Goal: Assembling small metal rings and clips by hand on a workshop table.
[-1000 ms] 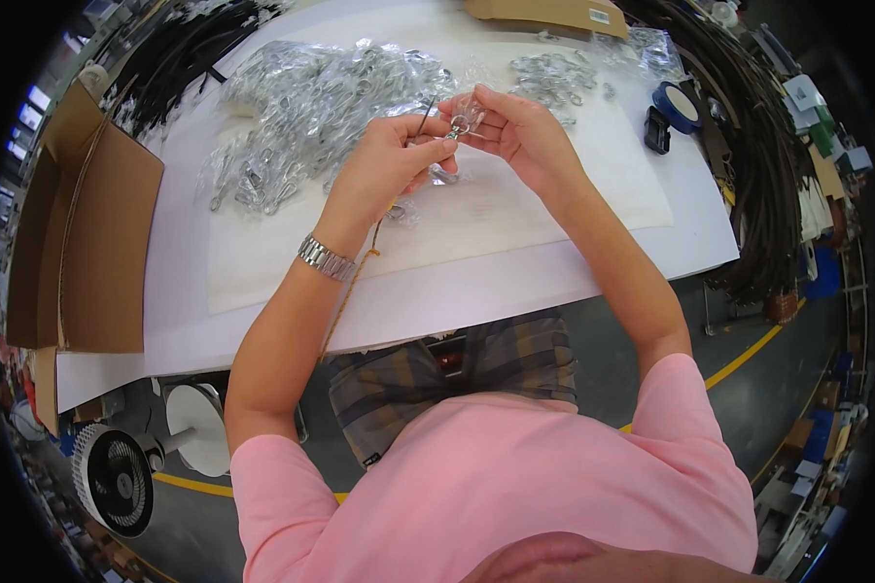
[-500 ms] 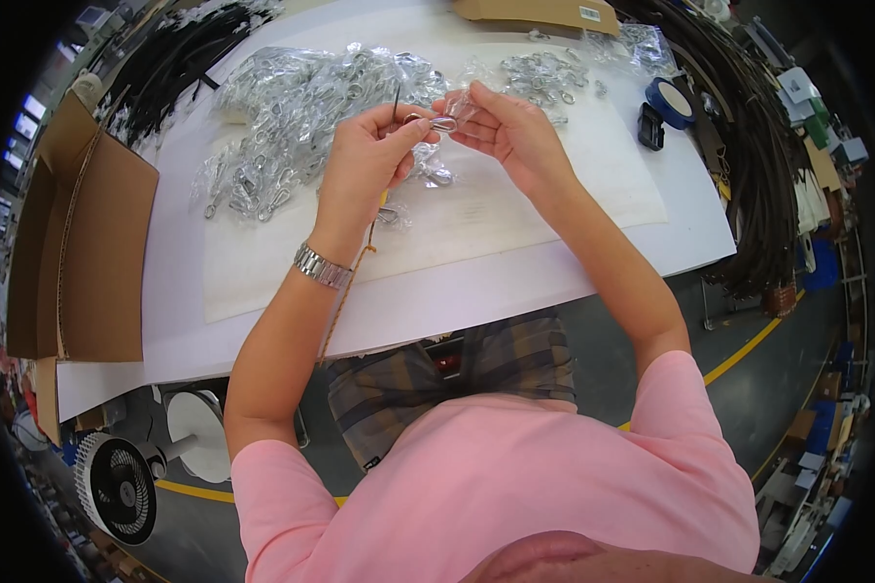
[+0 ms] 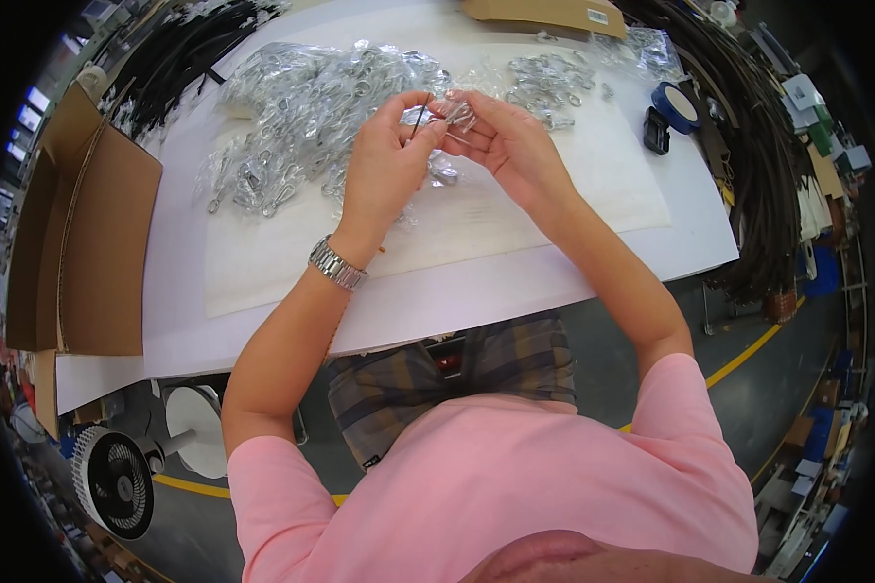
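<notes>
Standing on the left side of the white table (image 3: pixel 457 301), a ribbed brown cardboard box (image 3: pixel 117 257) gapes open, stiff and flat-walled. Beyond it, limp black strips (image 3: pixel 190 53) lie bunched. Next comes a heap of silver metal hooks (image 3: pixel 311 107) in crinkled, glossy clear plastic. Against its right side, the left hand (image 3: pixel 389 146) has its thumb and fingers pinched on a thin dark rod (image 3: pixel 420 115); a linked metal watch (image 3: pixel 338 263) circles the wrist. A looped, shiny silver piece (image 3: pixel 464 118) sits between the two hands, its far end clamped in the fingertips of the right hand (image 3: pixel 504 146). Past that lie a smaller hook pile (image 3: pixel 552 78), a round blue tape roll (image 3: pixel 677 107), a boxy black holder (image 3: pixel 656 131) and long brown straps (image 3: pixel 763 185). A matte off-white sheet (image 3: pixel 486 219) and a strip of smooth tabletop separate the hands from the near edge, which bows toward the person; more sheet stretches right of the right forearm.
</notes>
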The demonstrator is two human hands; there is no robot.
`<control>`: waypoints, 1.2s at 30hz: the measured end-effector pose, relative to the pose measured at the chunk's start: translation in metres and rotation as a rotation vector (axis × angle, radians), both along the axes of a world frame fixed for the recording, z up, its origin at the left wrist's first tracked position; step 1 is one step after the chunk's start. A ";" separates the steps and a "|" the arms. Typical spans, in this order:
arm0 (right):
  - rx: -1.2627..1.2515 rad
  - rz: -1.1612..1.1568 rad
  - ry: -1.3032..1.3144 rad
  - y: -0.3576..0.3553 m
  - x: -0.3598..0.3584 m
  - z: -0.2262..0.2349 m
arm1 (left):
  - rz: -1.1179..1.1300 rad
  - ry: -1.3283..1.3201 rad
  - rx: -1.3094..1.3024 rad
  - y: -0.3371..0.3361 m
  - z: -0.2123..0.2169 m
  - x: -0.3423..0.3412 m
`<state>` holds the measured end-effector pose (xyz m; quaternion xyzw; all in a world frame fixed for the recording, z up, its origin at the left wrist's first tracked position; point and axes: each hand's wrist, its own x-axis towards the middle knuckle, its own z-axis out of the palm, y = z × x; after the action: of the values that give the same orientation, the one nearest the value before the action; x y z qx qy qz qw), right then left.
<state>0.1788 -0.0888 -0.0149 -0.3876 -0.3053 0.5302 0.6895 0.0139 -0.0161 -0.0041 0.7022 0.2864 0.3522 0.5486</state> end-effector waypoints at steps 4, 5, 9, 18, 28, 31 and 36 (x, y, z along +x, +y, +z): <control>0.029 0.016 -0.027 0.005 -0.007 -0.007 | 0.011 0.016 0.006 -0.006 0.002 0.002; 0.028 0.015 -0.028 0.005 -0.003 -0.010 | 0.010 0.015 0.005 -0.006 0.002 0.002; 0.034 0.053 -0.121 0.004 0.000 -0.006 | -0.113 -0.075 -0.128 0.012 0.002 -0.005; 0.042 0.320 -0.234 0.003 0.004 -0.004 | -0.293 -0.058 -0.203 0.032 0.004 -0.014; -0.184 0.515 0.053 -0.002 0.019 0.014 | -0.141 -0.070 0.039 0.019 0.009 -0.010; -0.244 0.543 0.173 0.003 0.025 0.004 | -0.162 -0.102 0.076 0.023 0.004 -0.011; -0.286 0.492 0.157 0.004 0.026 0.001 | -0.310 -0.150 -0.213 0.033 0.003 -0.017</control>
<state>0.2043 -0.0852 -0.0138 -0.3529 -0.2580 0.7474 0.5003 -0.0035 0.0167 -0.0014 0.6477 0.1685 0.2826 0.6872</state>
